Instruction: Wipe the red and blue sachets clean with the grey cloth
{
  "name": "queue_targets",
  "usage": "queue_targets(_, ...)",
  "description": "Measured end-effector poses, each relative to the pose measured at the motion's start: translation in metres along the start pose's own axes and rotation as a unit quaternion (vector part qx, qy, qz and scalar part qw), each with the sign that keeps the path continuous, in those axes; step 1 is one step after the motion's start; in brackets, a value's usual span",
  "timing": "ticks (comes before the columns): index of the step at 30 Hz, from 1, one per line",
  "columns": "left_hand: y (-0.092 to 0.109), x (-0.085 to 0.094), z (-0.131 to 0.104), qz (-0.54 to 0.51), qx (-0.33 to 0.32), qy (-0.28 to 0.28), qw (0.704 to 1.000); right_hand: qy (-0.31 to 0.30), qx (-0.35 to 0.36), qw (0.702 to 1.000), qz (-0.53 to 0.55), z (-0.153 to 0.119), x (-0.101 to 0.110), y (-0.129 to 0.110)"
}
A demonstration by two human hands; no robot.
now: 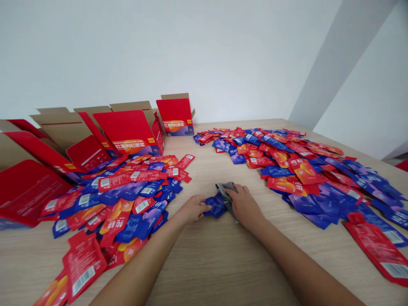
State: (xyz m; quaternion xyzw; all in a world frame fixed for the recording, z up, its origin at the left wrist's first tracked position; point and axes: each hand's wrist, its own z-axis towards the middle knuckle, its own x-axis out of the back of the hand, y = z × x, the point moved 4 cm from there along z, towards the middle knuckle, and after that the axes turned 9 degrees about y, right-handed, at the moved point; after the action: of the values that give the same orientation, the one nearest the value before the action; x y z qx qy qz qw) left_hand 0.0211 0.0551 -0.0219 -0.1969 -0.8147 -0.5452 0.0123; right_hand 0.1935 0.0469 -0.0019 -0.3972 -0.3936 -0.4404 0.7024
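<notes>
Between my hands, low over the middle of the table, is a blue sachet (216, 205). My left hand (195, 208) pinches its left end between thumb and fingers. A grey cloth (225, 191) is bunched in my right hand (244, 205), whose fingers are closed around it. The cloth lies against the right end of the sachet and hides that part. A pile of red and blue sachets (127, 199) spreads to the left of my left hand. Another large pile of the same sachets (287, 165) covers the right side.
Several open red cardboard boxes (127, 132) stand along the back left, their flaps up. One red box (175, 117) sits farther back near the white wall (223, 59). The wooden table (204, 263) shows bare between the two piles.
</notes>
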Motion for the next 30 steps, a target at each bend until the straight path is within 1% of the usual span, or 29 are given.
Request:
queue_targets(2, -0.001, 0.003, -0.003, 0.007, 0.014, 0.001, 1.000, 0.012, -0.047, 0.999, -0.014, 0.005, 0.004, 0.024)
queue_targets(3, -0.001, 0.004, -0.004, 0.011, 0.016, 0.001, 1.000, 0.023, -0.058, 0.998, -0.011, 0.005, 0.007, 0.030)
queue_targets(4, -0.001, 0.005, -0.005, 0.013, 0.020, 0.004, 1.000, 0.038, -0.058, 0.998, -0.001, 0.004, 0.011, 0.032)
queue_targets(5, -0.001, 0.006, -0.005, 0.019, 0.022, 0.008, 1.000, 0.055, -0.048, 0.997, 0.014, 0.001, 0.015, 0.028)
queue_targets(7, 0.000, 0.006, -0.006, 0.036, 0.022, 0.014, 0.999, 0.076, -0.001, 0.996, 0.044, -0.007, 0.020, 0.010)
queue_targets(8, 0.000, 0.005, -0.006, 0.045, 0.019, 0.014, 0.999, 0.074, 0.030, 0.995, 0.056, -0.011, 0.021, -0.003)
queue_targets(9, 0.001, 0.005, -0.006, 0.053, 0.013, 0.011, 0.998, 0.056, 0.059, 0.995, 0.065, -0.015, 0.019, -0.016)
queue_targets(11, 0.002, 0.003, -0.006, 0.063, -0.001, 0.004, 0.998, 0.008, 0.090, 0.993, 0.076, -0.020, 0.012, -0.036)
queue_targets(13, 0.002, 0.002, -0.005, 0.064, -0.006, 0.007, 0.998, -0.024, 0.092, 0.992, 0.078, -0.018, 0.005, -0.043)
queue_targets(15, 0.002, 0.002, -0.004, 0.056, 0.000, 0.012, 0.998, -0.030, 0.078, 0.994, 0.076, -0.013, -0.001, -0.041)
queue_targets(18, 0.000, 0.001, -0.003, 0.042, 0.005, 0.001, 0.999, -0.019, 0.050, 0.996, 0.067, -0.004, -0.004, -0.026)
queue_targets(21, -0.002, 0.001, -0.003, 0.012, 0.003, 0.002, 1.000, 0.000, 0.009, 0.999, 0.044, 0.000, -0.002, -0.002)
queue_targets(23, -0.004, 0.001, -0.004, -0.030, 0.002, 0.010, 0.999, 0.016, -0.030, 0.999, 0.020, 0.000, 0.002, 0.016)
queue_targets(25, -0.004, 0.002, -0.005, -0.073, 0.000, 0.018, 0.997, 0.038, -0.058, 0.998, 0.013, -0.001, 0.008, 0.028)
queue_targets(27, -0.005, 0.003, -0.004, -0.095, -0.003, 0.020, 0.995, 0.068, -0.051, 0.996, 0.027, -0.004, 0.015, 0.025)
queue_targets(29, -0.006, 0.003, -0.003, -0.084, -0.005, 0.012, 0.996, 0.084, -0.009, 0.995, 0.048, -0.009, 0.019, 0.007)
queue_targets(30, -0.006, 0.003, -0.002, -0.072, -0.006, 0.007, 0.997, 0.081, 0.020, 0.995, 0.055, -0.011, 0.019, -0.005)
